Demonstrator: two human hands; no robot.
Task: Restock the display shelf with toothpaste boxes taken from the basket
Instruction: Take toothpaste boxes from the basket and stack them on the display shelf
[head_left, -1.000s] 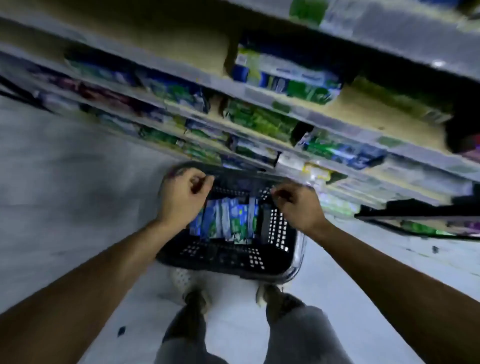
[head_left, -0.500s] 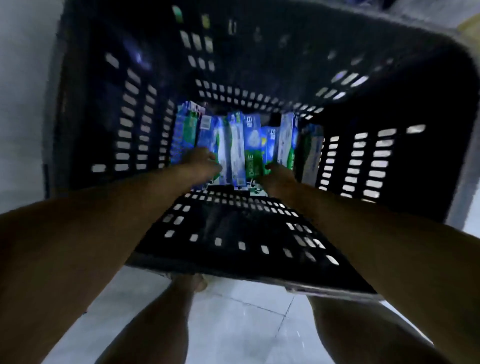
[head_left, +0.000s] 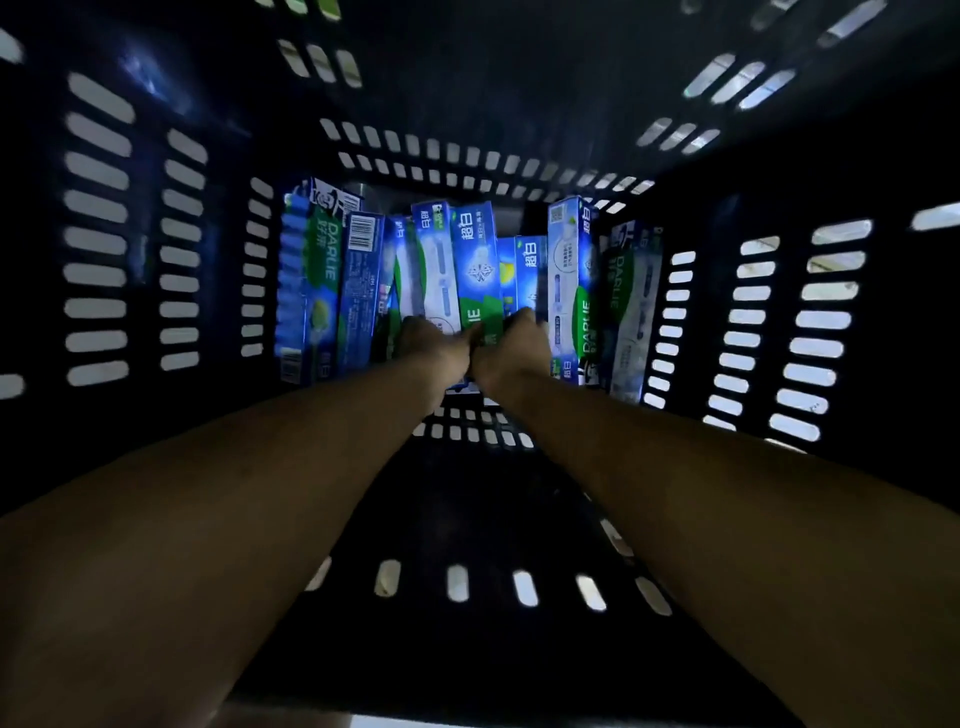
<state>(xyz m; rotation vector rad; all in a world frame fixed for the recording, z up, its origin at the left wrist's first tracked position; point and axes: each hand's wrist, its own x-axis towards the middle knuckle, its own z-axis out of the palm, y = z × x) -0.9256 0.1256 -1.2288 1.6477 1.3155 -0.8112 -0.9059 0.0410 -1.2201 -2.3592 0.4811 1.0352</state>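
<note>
I look straight down into a black slotted basket (head_left: 98, 244). Several blue and green toothpaste boxes (head_left: 470, 265) stand on end in a row along its bottom. Both my arms reach deep inside. My left hand (head_left: 431, 348) and my right hand (head_left: 511, 348) sit side by side, almost touching, at the lower ends of the middle boxes. Their fingers curl onto those boxes and the fingertips are hidden behind them. A Darlie box (head_left: 311, 280) stands at the left end of the row and another (head_left: 576, 280) to the right of my hands. The display shelf is out of view.
The basket's dark walls close in on all sides, with light showing through their slots (head_left: 826, 291). The near wall (head_left: 467, 519) lies under my forearms. A sliver of pale floor (head_left: 384, 721) shows at the bottom edge.
The view went from the shelf and basket rim down into the basket. My hands have moved from apart on the boxes to close together at the middle boxes.
</note>
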